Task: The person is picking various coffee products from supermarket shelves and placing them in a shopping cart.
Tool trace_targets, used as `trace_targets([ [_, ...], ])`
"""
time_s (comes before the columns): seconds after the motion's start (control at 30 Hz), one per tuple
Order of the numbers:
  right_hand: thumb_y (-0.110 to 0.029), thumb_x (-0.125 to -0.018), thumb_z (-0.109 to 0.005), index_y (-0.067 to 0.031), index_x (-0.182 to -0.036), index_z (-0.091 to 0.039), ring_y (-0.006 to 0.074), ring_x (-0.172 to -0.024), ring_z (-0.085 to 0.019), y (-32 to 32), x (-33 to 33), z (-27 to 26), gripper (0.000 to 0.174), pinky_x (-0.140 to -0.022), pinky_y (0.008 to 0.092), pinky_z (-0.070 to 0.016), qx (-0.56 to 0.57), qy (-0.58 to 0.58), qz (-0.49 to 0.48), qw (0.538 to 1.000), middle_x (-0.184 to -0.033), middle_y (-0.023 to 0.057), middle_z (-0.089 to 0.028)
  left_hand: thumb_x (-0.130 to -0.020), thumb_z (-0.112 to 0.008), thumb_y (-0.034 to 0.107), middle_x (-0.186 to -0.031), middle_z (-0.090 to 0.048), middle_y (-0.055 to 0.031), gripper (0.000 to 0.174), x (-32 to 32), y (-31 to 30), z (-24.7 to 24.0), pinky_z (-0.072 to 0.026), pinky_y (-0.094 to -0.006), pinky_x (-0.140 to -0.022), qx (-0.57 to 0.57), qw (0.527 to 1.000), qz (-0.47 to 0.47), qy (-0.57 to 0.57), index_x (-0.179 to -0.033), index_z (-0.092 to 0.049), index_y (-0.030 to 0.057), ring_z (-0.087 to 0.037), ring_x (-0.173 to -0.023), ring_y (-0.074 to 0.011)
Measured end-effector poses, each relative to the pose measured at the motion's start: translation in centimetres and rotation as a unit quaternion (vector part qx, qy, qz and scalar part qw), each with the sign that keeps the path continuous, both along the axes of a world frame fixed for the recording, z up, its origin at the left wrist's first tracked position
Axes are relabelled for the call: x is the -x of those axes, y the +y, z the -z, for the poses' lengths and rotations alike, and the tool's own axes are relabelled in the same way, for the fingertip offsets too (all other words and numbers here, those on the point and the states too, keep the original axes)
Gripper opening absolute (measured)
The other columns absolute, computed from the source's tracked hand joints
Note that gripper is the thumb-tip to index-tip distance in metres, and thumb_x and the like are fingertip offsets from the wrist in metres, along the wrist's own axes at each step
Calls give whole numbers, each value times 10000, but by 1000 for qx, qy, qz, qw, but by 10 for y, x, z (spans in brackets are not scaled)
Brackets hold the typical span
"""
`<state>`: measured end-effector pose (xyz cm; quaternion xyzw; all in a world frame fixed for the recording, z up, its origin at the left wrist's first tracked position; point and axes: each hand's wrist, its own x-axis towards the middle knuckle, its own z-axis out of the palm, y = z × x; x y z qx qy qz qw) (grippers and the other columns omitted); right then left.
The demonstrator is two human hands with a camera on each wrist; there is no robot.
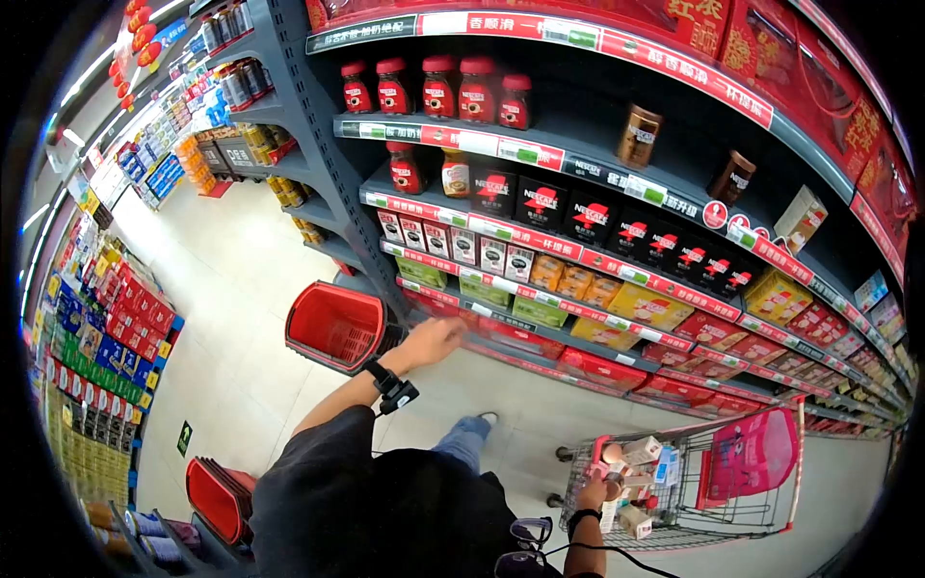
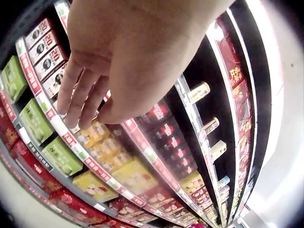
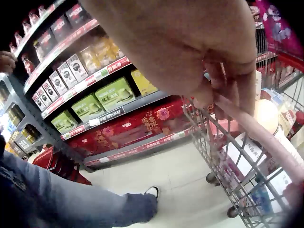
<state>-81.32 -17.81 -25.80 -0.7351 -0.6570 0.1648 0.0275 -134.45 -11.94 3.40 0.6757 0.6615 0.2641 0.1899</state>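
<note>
Presently, the left hand [image 1: 434, 344] is extended in front of the rack [image 1: 568, 108], at the height of its lower tiers in the head view. Its fingers are loose and slightly bent; it holds nothing. The right hand [image 1: 592, 493] grips the handle [image 3: 266, 138] of the cart [image 3: 201, 137], with the fingers curled round the bar.

The cart stands on the floor [image 1: 222, 289] at the person's right, alongside the rack. Contents at the handle end: several cartons [image 1: 636, 521] and a round-topped tub [image 3: 267, 115], located just beside the right hand. A pink pack [image 1: 756, 453] sits toward the opposite end.

The rack is loaded by tier. Red-lidded jars [image 1: 438, 89] form a row on an upper tier; two brown jars [image 1: 639, 136] stand farther right on that tier, apart from each other. Black boxes [image 1: 540, 202] occupy the tier below. Green boxes [image 1: 540, 310] are placed lower, under a row of small white boxes [image 1: 464, 247].

A stack of red baskets [image 1: 337, 332] is positioned at the end of the rack, near the left hand. A second stack [image 1: 217, 501] stands behind, at the person's left.
</note>
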Motion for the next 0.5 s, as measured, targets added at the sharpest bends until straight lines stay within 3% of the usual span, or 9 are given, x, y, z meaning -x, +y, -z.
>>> trace_targets([
  [0.13,-95,-878,-544,-114,-1134,-548,489,-842,-658,-5,40,-27,257,-733,587,-511,43,6,-14,999,-831,258,-668,-901,-598,111,-927,-699,-199,217,39,54,-52,-545,-436,-751,-143,984,-98,27,-1092,-636,14,-688,-865,-370],
  [0.2,-93,-797,-647,-127,-1169,-512,484,-935,-642,-2,45,8,397,-781,579,-516,48,-2,-7,999,-909,249,-671,-904,-595,78,-981,-683,-210,236,63,83,-89,-539,-428,-771,-212,968,-132,-15,-1130,-614,9,-676,-906,-378],
  [0.27,-89,-833,-616,-118,-1144,-528,442,-937,-664,3,55,18,325,-745,544,-526,48,-38,-2,998,-906,225,-682,-904,-602,60,-1012,-666,-209,265,92,117,-117,-532,-409,-805,-340,929,-148,6,-1163,-594,3,-663,-935,-378],
  [0.3,-125,-878,-599,-89,-1065,-572,379,-891,-688,9,65,29,192,-712,480,-539,46,186,188,963,-910,197,-698,-906,-615,71,-1064,-639,-209,300,106,131,-132,-522,-409,-831,-362,919,-159,-4,-1196,-583,1,-646,-954,-378],
  [0.33,-161,-922,-583,-60,-985,-617,316,-845,-712,16,75,41,124,-679,417,-552,-30,385,371,844,-914,168,-715,-903,-629,86,-1084,-624,-202,345,118,144,-150,-518,-420,-839,-391,906,-164,-1,-1230,-565,-2,-628,-984,-382],
  [0.37,-248,-925,-591,-57,-1004,-649,321,-851,-719,31,46,86,214,-709,434,-559,103,83,111,985,-940,176,-722,-900,-637,94,-1100,-621,-203,370,129,157,-165,-517,-429,-843,-412,893,-181,22,-1245,-554,-9,-617,-1015,-386],
  [0.4,-335,-928,-599,-55,-1022,-681,326,-858,-725,45,20,128,307,-738,450,-565,84,-244,-162,952,-966,184,-728,-897,-645,102,-1116,-618,-203,396,137,169,-178,-517,-437,-848,-430,880,-197,43,-1260,-542,-16,-607,-1047,-391],
  [0.43,-440,-910,-588,-76,-1104,-707,326,-938,-725,53,68,50,429,-835,503,-545,113,-200,-62,971,-1015,172,-735,-895,-657,121,-1157,-600,-209,455,147,180,-190,-515,-449,-863,-449,871,-193,50,-1301,-508,-20,-589,-1085,-399],
  [0.5,-383,-899,-619,-52,-1087,-693,340,-911,-715,110,131,-30,388,-810,476,-548,0,-69,-105,992,-972,194,-720,-876,-698,159,-1235,-552,-247,569,166,205,-203,-509,-458,-885,-454,867,-200,53,-1356,-457,-29,-576,-1107,-426],
])
